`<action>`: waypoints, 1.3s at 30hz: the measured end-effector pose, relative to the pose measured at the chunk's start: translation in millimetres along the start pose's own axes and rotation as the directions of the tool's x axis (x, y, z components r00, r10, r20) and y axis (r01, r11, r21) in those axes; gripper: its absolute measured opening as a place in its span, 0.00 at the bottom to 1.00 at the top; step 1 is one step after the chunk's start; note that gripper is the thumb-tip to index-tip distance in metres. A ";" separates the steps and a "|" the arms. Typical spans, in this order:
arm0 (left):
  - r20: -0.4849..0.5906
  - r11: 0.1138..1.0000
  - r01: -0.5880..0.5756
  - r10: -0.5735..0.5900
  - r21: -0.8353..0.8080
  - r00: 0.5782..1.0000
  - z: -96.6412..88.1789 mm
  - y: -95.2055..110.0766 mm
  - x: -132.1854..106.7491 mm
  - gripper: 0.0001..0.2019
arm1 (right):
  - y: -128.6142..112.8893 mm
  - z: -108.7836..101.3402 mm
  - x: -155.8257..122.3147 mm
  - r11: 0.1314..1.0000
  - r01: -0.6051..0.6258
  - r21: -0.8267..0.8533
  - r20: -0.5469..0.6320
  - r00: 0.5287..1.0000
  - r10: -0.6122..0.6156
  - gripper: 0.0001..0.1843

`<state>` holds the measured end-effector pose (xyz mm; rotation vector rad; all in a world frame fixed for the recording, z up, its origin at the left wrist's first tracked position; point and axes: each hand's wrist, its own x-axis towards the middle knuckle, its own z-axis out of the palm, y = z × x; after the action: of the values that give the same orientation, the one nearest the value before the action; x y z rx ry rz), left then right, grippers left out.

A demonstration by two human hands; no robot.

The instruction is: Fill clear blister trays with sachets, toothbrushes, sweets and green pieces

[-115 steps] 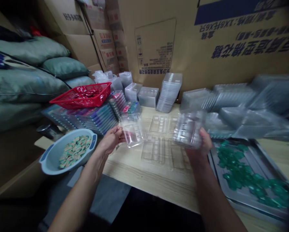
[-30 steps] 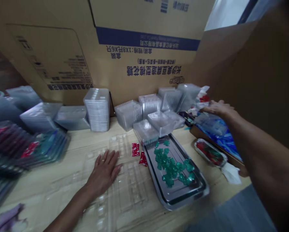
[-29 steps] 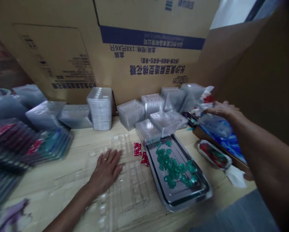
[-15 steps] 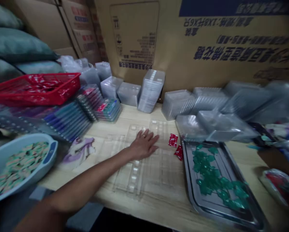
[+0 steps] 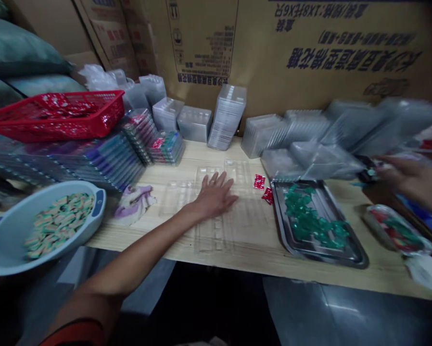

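Observation:
My left hand [image 5: 216, 196] lies with fingers spread on clear plastic trays [image 5: 212, 238], which rest flat on the wooden table. Just right of these trays are two small red-and-white packets [image 5: 259, 181]. At the far right edge my right hand [image 5: 418, 180] appears, smeared by motion. Its fingertips are close to a dark object [image 5: 368, 169] whose kind I cannot make out; whether they touch it is unclear. Between my hands, a metal tray [image 5: 340, 206] holds green translucent wrapped pieces [image 5: 310, 216].
A blue basin [image 5: 6, 245] of striped pieces stands left, beside a purple-and-white cloth [image 5: 134, 204]. Behind it, a red basket [image 5: 106, 115] sits on filled clear boxes [image 5: 111, 158]. Stacked clear containers [image 5: 227, 115] line the back against a large carton [image 5: 266, 48]. A wrapped packet [image 5: 400, 230] lies right.
My right hand has come into view at the right edge. My left hand stays spread on the clear trays. The camera view has shifted, showing more of the table's front edge.

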<state>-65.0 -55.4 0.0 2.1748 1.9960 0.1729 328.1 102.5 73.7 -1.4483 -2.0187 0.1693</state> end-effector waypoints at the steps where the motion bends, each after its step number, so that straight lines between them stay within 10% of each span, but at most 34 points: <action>1: 0.026 1.000 -0.012 0.013 -0.012 1.000 -1.1 1.0 -16.9 0.37 | -12.1 9.1 -16.3 0.998 0.063 0.012 0.099 0.993 -0.064 0.16; 5: 0.135 0.979 -0.191 0.198 -0.064 0.971 5.1 0.2 -83.3 0.47 | -89.5 77.3 -97.3 0.897 0.412 0.162 0.392 0.807 -0.441 0.27; 8: 0.173 0.977 -0.204 0.212 -0.060 0.962 12.2 -9.1 -103.9 0.48 | -137.8 122.6 -142.6 0.858 0.509 0.066 0.490 0.733 -0.472 0.27; 13: 0.150 0.980 -0.198 0.198 -0.020 0.969 11.5 -31.1 -89.5 0.43 | -155.6 138.2 -151.5 0.863 0.506 0.009 0.543 0.722 -0.429 0.27; 19: 0.129 0.967 -0.252 0.254 -0.029 0.959 4.8 -45.9 -77.2 0.42 | -139.8 122.6 -93.7 0.905 0.407 -0.125 0.517 0.805 -0.291 0.27; 26: 0.028 0.997 0.081 -0.081 -0.009 0.996 -10.8 -65.4 -4.1 0.35 | -129.4 150.9 -56.2 0.716 0.542 -0.441 0.566 0.787 -0.247 0.20; 32: 0.133 0.995 -0.095 0.095 -0.003 0.987 -10.1 -53.1 58.7 0.34 | -113.7 169.6 -53.1 0.713 0.482 -0.509 0.497 0.841 -0.214 0.21; 39: -0.007 0.974 -0.194 0.196 0.114 0.981 11.2 -26.5 48.2 0.25 | -107.8 172.3 -58.1 0.714 0.468 -0.520 0.434 0.865 -0.250 0.17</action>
<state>-84.2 -6.0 -18.4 2.4487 1.8403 0.1089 155.4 53.1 -37.6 -1.3928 -2.7786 -0.5004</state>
